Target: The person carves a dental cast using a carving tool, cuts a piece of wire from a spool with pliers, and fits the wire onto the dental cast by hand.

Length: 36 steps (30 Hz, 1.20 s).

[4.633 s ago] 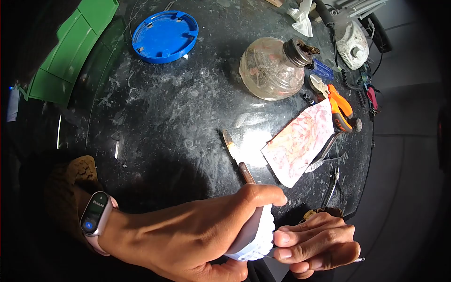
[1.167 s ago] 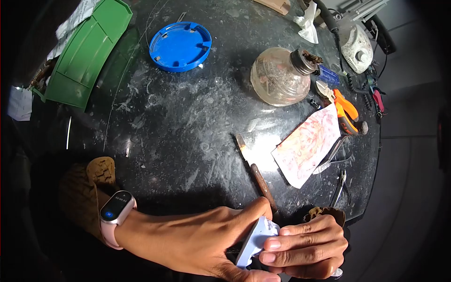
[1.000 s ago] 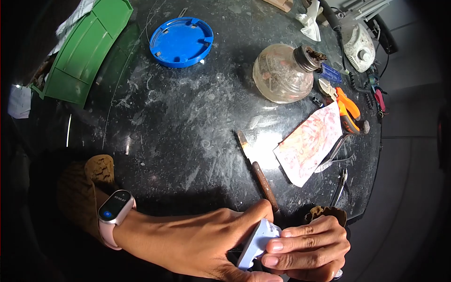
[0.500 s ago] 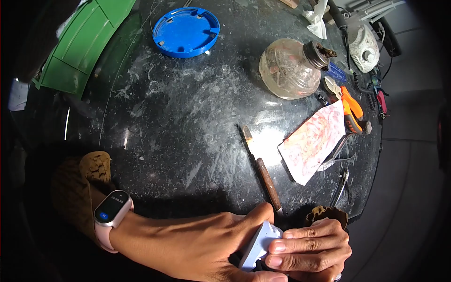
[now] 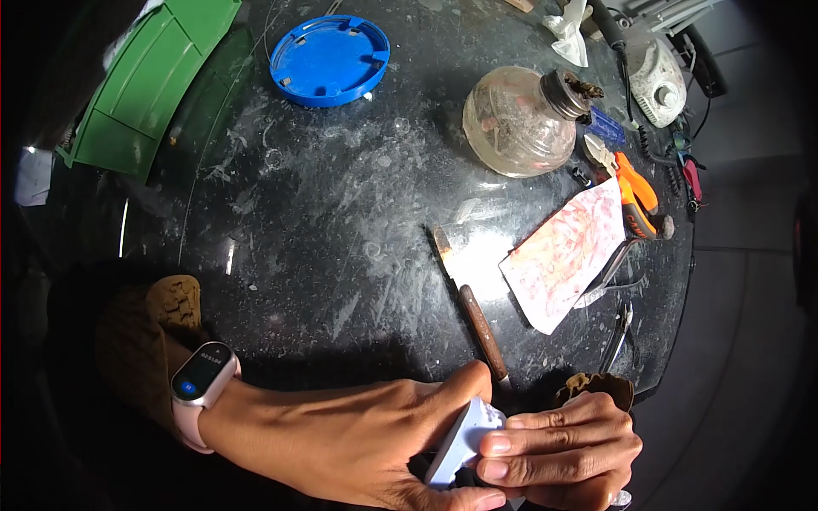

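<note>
A pale lavender-blue plaster cast point(image 5: 461, 441), dental-model-like with small bumps on its upper edge, is held low over the table's front edge. My left hand point(image 5: 358, 434) wraps round it from the left, thumb and forefinger curled about its side. From the right, my right hand point(image 5: 567, 447) presses its closed fingers against the cast; whether they hold a small tool is hidden. Just beyond the hands lies a knife point(image 5: 484, 332) with a brown wooden handle and a broad blade. A small shiny object point(image 5: 622, 499) shows beneath my right hand.
A red-smeared white sheet point(image 5: 567, 255), orange-handled pliers point(image 5: 636, 192) and metal tweezers-like tools point(image 5: 619, 336) lie right. Behind them stand a round glass spirit lamp point(image 5: 518, 123) and a white control box point(image 5: 660, 89). A blue round lid point(image 5: 331, 60) and green tray point(image 5: 149, 94) sit at back left.
Both hands have shifted slightly, and the cast sits a little farther left with more of its top edge showing. My right fingers have slid along it. The view has drifted slightly.
</note>
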{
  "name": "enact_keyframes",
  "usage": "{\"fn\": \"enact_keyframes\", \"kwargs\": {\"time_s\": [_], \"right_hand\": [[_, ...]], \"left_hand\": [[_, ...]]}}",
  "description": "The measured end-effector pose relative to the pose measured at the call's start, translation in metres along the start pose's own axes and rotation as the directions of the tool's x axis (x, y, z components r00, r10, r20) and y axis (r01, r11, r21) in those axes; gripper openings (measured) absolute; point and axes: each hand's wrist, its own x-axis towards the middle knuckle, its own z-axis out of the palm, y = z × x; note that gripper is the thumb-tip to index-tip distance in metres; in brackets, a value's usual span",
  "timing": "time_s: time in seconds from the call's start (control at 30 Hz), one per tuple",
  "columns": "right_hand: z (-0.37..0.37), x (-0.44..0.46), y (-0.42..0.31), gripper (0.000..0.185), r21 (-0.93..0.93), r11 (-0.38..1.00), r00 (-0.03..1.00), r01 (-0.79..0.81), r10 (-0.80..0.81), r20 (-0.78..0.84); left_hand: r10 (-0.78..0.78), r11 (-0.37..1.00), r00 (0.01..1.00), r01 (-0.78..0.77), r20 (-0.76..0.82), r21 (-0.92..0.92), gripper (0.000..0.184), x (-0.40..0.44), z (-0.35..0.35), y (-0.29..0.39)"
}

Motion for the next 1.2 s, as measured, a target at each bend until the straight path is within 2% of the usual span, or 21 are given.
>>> {"fn": "enact_keyframes", "kwargs": {"time_s": [0.17,0.27,0.37,0.47,0.53,0.6,0.67,0.77,0.87,1.03,1.1,1.13,1.2], "right_hand": [[0.006,-0.002,-0.001,0.017,-0.079,0.996,0.997,0.031,-0.036,-0.067],[0.000,-0.001,-0.003,0.012,-0.068,0.997,0.999,0.032,-0.032,0.001],[0.000,0.003,-0.014,0.009,-0.120,0.981,0.987,-0.150,0.156,0.040],[0.006,0.003,-0.023,0.008,-0.223,0.948,0.974,-0.225,0.226,-0.021],[0.000,0.013,-0.029,0.008,-0.162,0.909,0.918,-0.383,0.394,0.040],[0.000,0.011,-0.028,0.010,-0.098,0.922,0.926,-0.375,0.378,0.014],[0.008,0.000,-0.016,0.014,-0.045,0.981,0.976,-0.187,0.181,-0.119],[0.009,0.001,-0.012,0.013,-0.040,0.993,0.990,-0.108,0.104,-0.094],[0.006,0.000,-0.013,0.015,-0.018,0.993,0.991,-0.116,0.115,-0.068],[-0.003,-0.001,-0.010,0.013,-0.114,0.990,0.995,-0.081,0.087,0.052],[0.000,-0.001,-0.012,0.012,-0.133,0.986,0.994,-0.103,0.106,0.013],[0.009,-0.003,-0.015,0.012,-0.133,0.981,0.989,-0.143,0.135,-0.066],[0.009,-0.008,-0.014,0.012,-0.100,0.983,0.986,-0.153,0.144,-0.089]], "left_hand": [[-0.031,0.999,0.999,0.031,-0.020,-0.024,0.062,-0.002,0.002,-0.002],[-0.051,0.998,0.999,0.051,-0.013,-0.035,0.059,-0.002,0.002,0.000],[-0.081,0.992,0.997,0.079,-0.016,-0.096,0.056,-0.002,0.004,-0.001],[-0.032,0.998,0.999,0.031,-0.011,-0.054,0.054,-0.001,0.003,-0.003],[-0.030,0.999,1.000,0.030,0.006,-0.040,0.053,0.000,0.000,-0.001],[-0.056,0.997,0.998,0.057,0.020,-0.059,0.053,0.001,-0.001,0.001],[-0.012,1.000,1.000,0.013,0.013,-0.025,0.055,0.000,0.000,-0.004],[0.037,0.998,0.999,-0.038,-0.020,-0.041,0.059,0.000,0.004,-0.009],[0.041,0.999,0.999,-0.042,-0.023,-0.021,0.063,-0.001,0.003,-0.009],[0.019,1.000,1.000,-0.019,-0.008,0.001,0.060,-0.001,0.000,-0.005],[-0.003,1.000,1.000,0.003,0.003,0.009,0.057,-0.001,-0.001,-0.005],[-0.015,1.000,1.000,0.015,0.005,0.008,0.055,0.000,-0.001,-0.004],[-0.042,0.999,0.999,0.042,-0.002,-0.005,0.053,0.001,-0.001,-0.002]]}}
